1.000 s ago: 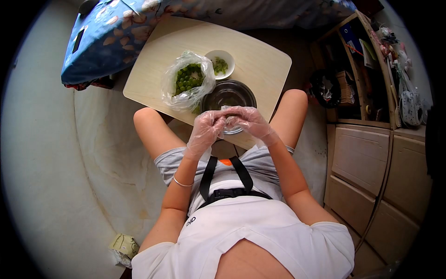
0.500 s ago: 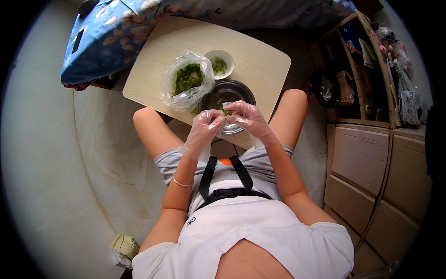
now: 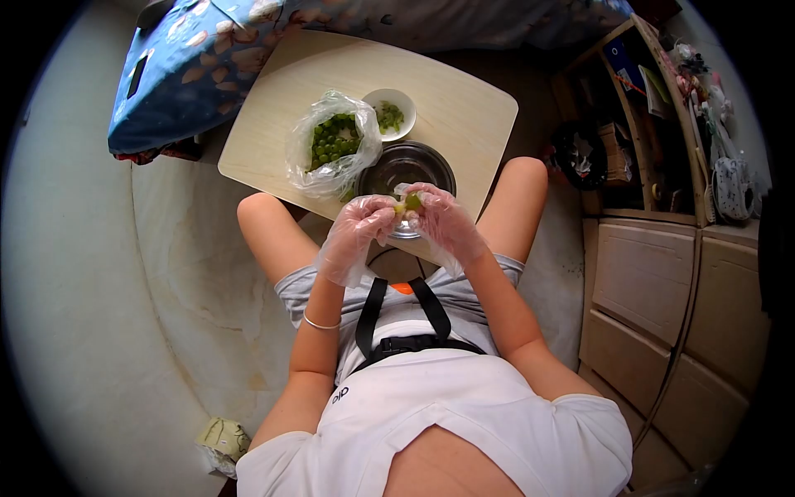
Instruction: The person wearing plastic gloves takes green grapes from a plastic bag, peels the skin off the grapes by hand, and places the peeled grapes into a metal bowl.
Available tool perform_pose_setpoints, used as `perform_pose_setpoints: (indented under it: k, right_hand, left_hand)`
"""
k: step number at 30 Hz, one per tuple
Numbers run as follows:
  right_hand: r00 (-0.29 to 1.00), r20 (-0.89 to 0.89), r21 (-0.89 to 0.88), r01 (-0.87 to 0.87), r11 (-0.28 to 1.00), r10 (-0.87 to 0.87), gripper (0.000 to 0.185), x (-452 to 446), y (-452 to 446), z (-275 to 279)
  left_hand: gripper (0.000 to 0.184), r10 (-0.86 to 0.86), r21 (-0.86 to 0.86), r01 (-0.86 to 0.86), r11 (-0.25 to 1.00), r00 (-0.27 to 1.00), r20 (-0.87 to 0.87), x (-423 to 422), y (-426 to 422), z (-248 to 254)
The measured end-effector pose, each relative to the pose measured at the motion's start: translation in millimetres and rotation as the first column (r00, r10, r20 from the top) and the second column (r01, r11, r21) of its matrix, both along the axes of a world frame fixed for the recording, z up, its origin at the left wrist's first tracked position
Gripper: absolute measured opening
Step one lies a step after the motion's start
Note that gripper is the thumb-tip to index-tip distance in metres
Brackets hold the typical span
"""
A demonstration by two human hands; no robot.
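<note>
Both my hands wear thin clear plastic gloves and meet above the near rim of a metal bowl (image 3: 437, 166). My left hand (image 3: 361, 232) pinches a small pale yellow-green piece of grape (image 3: 400, 207). The fingers of my right hand (image 3: 448, 225) are closed on a green grape (image 3: 413, 200) right beside that piece. Whether the two parts are still joined is too small to tell. Behind the bowl, a clear plastic bag (image 3: 300, 149) stands open around several green grapes (image 3: 334, 141). A white bowl (image 3: 409, 104) with green scraps (image 3: 387, 116) sits beside the bag.
The bowls and bag stand on a pale low table (image 3: 464, 99) in front of my knees. A bed with a blue flowered cover (image 3: 182, 74) is behind it. To the right are a wooden shelf (image 3: 638, 132) and cabinet doors (image 3: 642, 277). A small bag (image 3: 224, 439) lies on the floor.
My fingers have shifted slightly, and the green grape in my right hand and the pale piece at my left fingertips now show more plainly. The bowls and bag have stayed put.
</note>
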State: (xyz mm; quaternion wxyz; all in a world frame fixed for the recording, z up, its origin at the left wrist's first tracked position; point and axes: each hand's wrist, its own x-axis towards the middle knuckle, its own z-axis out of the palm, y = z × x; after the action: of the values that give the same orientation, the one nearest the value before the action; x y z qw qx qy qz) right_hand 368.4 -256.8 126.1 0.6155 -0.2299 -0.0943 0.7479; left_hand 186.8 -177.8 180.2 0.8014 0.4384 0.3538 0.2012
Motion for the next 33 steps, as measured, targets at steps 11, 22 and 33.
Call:
perform_pose_setpoints:
  k: [11, 22, 33]
  right_hand:
    - [0.997, -0.034, -0.009, 0.071, 0.997, -0.071, 0.029, 16, -2, -4]
    - [0.997, 0.074, 0.021, -0.007, 1.000, 0.006, 0.027, 19, -15, -19]
    - [0.922, 0.361, 0.024, 0.142, 0.990, -0.141, 0.034, 20, -7, 5]
  left_hand:
    - [0.021, 0.253, 0.863, 0.137, 0.486, 0.923, -0.290, 51, 111, -14]
    - [0.012, 0.345, 0.905, 0.425, 0.032, 0.845, -0.409, 98, 168, -51]
    - [0.017, 0.270, 0.961, 0.254, 0.110, 0.923, -0.275, 71, 110, 2]
